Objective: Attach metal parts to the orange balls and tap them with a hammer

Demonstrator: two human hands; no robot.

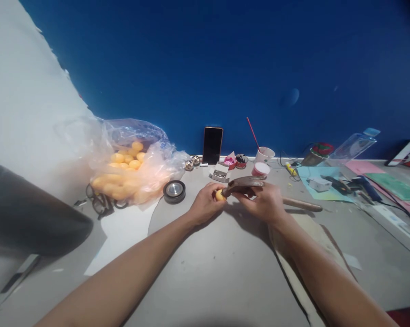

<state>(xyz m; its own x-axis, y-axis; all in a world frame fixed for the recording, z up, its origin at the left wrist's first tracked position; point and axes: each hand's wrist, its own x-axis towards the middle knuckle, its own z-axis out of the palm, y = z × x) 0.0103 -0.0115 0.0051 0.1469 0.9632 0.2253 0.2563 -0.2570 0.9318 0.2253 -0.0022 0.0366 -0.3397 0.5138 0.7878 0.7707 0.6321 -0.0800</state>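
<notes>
My left hand is closed around a small yellow ball, which looks like a table tennis ball. My right hand grips a hammer close to its worn metal head, and the wooden handle sticks out to the right behind the wrist. The hammer's end is right up against the ball; whether they touch, I cannot tell. Just beyond the hands lie a small open box of shiny metal bits and a white-lidded pink tub. A black round disc with a silver centre rests left of my left hand.
At the left is a clear plastic bag full of yellow balls, with scissors beside it. A phone leans on the blue wall. Toward the right are a paper cup with a red stick, a clear bottle and a power strip.
</notes>
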